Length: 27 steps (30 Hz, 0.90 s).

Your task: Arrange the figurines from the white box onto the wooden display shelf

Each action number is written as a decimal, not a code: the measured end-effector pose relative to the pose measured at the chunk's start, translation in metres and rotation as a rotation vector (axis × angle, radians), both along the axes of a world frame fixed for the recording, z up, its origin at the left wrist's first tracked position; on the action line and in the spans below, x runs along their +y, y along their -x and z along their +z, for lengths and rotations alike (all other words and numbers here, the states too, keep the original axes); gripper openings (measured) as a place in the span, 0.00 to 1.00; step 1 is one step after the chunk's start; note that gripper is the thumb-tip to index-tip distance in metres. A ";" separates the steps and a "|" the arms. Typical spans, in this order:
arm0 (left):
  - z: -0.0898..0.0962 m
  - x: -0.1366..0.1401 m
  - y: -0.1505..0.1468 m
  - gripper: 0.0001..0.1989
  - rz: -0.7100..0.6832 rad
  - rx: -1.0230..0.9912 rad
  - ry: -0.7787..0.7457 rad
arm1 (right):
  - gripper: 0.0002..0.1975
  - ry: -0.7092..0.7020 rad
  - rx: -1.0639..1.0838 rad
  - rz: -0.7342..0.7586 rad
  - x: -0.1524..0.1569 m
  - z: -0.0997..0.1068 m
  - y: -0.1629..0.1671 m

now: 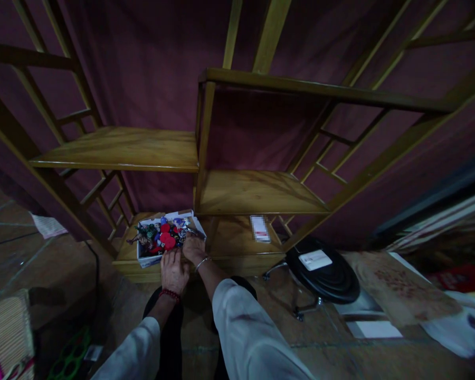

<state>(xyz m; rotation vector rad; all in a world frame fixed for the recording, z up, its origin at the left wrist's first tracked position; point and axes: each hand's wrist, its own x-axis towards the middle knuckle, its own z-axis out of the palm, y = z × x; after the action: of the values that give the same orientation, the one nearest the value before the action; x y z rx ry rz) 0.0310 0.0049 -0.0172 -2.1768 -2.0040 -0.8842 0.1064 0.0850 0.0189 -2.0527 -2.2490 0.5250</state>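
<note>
A shallow white box (145,260) full of small colourful figurines and trinkets (167,237) sits on the low left part of the wooden shelf unit. My left hand (174,270), with a dark red bead bracelet, lies at the box's front edge, its fingers bent over the rim. Beside it my right hand (193,249), wearing a silver bangle, reaches into the box's right side. Its fingertips are among the trinkets and partly hidden, so what they grip, if anything, does not show.
Wooden shelves (122,149) rise above the box, with another shelf (257,195) to the right. A white card (260,229) lies on the low board. At right stands a round black stool (340,274) bearing a white packet (315,259). A woven mat (10,322) is at lower left.
</note>
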 end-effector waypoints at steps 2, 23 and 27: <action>0.000 0.000 0.000 0.21 -0.003 0.007 -0.004 | 0.18 -0.029 0.011 0.001 -0.002 0.001 0.000; 0.013 -0.011 0.012 0.18 0.079 0.062 0.042 | 0.16 -0.167 0.002 0.266 -0.044 -0.003 -0.007; 0.020 -0.016 0.014 0.17 0.194 0.042 0.122 | 0.16 -0.195 0.048 0.082 -0.054 -0.007 -0.002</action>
<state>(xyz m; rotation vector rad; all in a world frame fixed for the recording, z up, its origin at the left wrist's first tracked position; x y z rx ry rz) 0.0171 -0.0116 0.0032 -1.9944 -2.2557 -0.7028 0.1085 0.0314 0.0114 -1.8437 -2.2643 0.3399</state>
